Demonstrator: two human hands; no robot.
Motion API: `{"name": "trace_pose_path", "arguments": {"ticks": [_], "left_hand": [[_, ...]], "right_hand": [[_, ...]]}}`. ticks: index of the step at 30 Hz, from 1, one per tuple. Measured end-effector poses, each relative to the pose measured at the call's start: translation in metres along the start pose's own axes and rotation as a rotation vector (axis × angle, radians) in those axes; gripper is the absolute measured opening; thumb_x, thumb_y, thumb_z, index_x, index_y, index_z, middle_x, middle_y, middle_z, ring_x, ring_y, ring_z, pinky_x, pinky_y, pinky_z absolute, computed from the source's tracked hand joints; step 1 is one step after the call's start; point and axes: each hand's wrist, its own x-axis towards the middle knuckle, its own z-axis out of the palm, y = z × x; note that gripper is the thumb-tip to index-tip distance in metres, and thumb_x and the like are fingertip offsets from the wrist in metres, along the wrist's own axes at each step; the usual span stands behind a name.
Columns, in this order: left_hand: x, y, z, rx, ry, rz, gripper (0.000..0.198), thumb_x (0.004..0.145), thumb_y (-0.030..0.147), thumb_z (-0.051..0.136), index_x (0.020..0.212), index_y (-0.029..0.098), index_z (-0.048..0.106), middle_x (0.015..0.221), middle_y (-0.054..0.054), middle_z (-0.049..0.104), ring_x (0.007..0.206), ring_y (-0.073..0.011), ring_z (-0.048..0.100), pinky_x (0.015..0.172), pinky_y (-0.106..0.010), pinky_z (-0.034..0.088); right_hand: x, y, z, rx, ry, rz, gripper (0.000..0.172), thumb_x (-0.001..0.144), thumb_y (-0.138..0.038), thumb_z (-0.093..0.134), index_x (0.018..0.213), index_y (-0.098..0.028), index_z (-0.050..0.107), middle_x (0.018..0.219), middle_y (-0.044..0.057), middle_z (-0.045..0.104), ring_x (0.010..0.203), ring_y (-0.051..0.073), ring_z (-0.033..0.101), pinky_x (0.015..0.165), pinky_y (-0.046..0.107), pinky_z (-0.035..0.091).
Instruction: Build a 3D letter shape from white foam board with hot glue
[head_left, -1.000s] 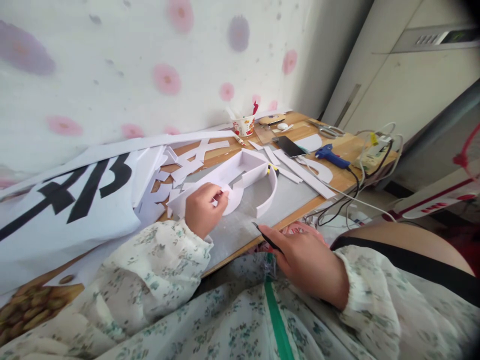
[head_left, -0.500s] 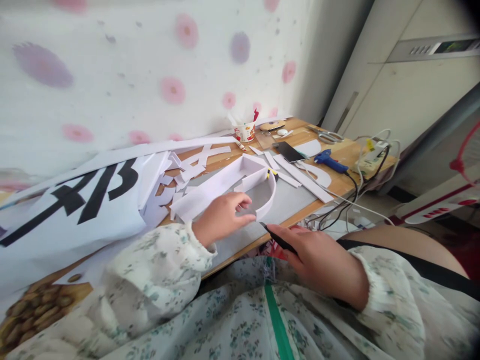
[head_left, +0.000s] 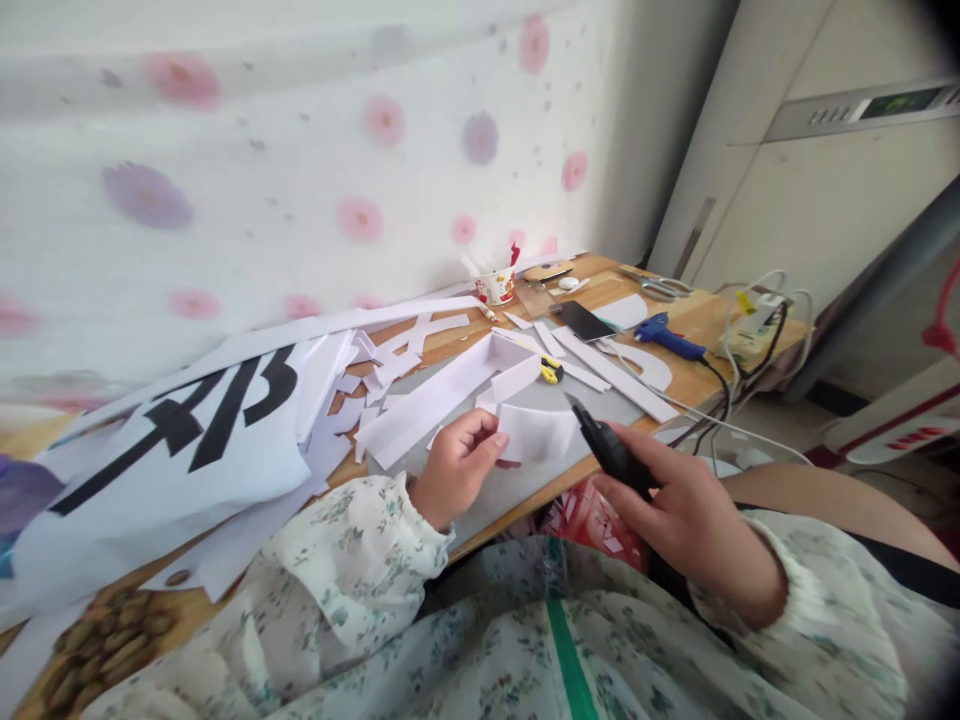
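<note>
Thumb and fingers of my left hand [head_left: 459, 468] are closed on the near end of a curved white board strip [head_left: 536, 430]. The strip bends away to the right above the grey mat [head_left: 495, 498]. My right hand [head_left: 690, 505] is wrapped round a black utility knife [head_left: 611, 445], its narrow tip pointing up and left toward the strip, apart from it. Behind my left hand stands an angled white board frame [head_left: 427, 395] on the mat. A yellow-and-black cutter [head_left: 551, 369] lies by the frame's right corner.
White offcuts [head_left: 405, 350] and a sheet with black strokes [head_left: 187, 450] lie to the left. A phone [head_left: 585, 321], a blue glue gun [head_left: 667, 337], scissors [head_left: 656, 285] and a paper cup [head_left: 496, 286] stand or lie farther back. Cables trail over the right edge; peanuts [head_left: 112, 640] lie near left.
My left hand has closed on the white strip, and the strip's curve has shifted toward me. My right hand has lifted the knife and moved right, its tip turned more upward. The view has shifted slightly.
</note>
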Motion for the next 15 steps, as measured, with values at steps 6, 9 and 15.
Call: {"name": "trace_pose_path", "arguments": {"ticks": [6, 9, 15], "left_hand": [[-0.006, 0.003, 0.004, -0.459, 0.027, -0.1, 0.02, 0.082, 0.035, 0.064, 0.083, 0.015, 0.061, 0.071, 0.002, 0.058, 0.056, -0.0087, 0.056, 0.048, -0.019, 0.05], [-0.008, 0.008, 0.007, -0.534, 0.047, -0.127, 0.021, 0.076, 0.033, 0.073, 0.082, 0.015, 0.063, 0.067, 0.003, 0.057, 0.05, -0.0063, 0.052, 0.045, -0.017, 0.045], [-0.016, 0.018, 0.01, -0.518, -0.2, -0.101, 0.037, 0.078, 0.041, 0.071, 0.106, 0.017, 0.067, 0.094, -0.006, 0.07, 0.083, -0.0206, 0.064, 0.079, -0.034, 0.052]], "right_hand": [[0.012, -0.004, 0.001, 0.109, -0.019, 0.031, 0.028, 0.081, -0.04, 0.057, 0.098, -0.019, 0.064, 0.086, 0.006, 0.069, 0.076, 0.022, 0.063, 0.068, 0.031, 0.05], [0.014, -0.008, 0.007, 0.276, -0.11, 0.155, 0.022, 0.078, -0.041, 0.058, 0.079, -0.019, 0.059, 0.072, 0.004, 0.064, 0.066, 0.019, 0.058, 0.059, 0.03, 0.047], [0.009, -0.019, 0.027, 0.777, -0.319, 0.368, 0.03, 0.079, -0.046, 0.061, 0.082, -0.017, 0.055, 0.056, -0.003, 0.052, 0.049, 0.011, 0.045, 0.047, 0.024, 0.037]]}}
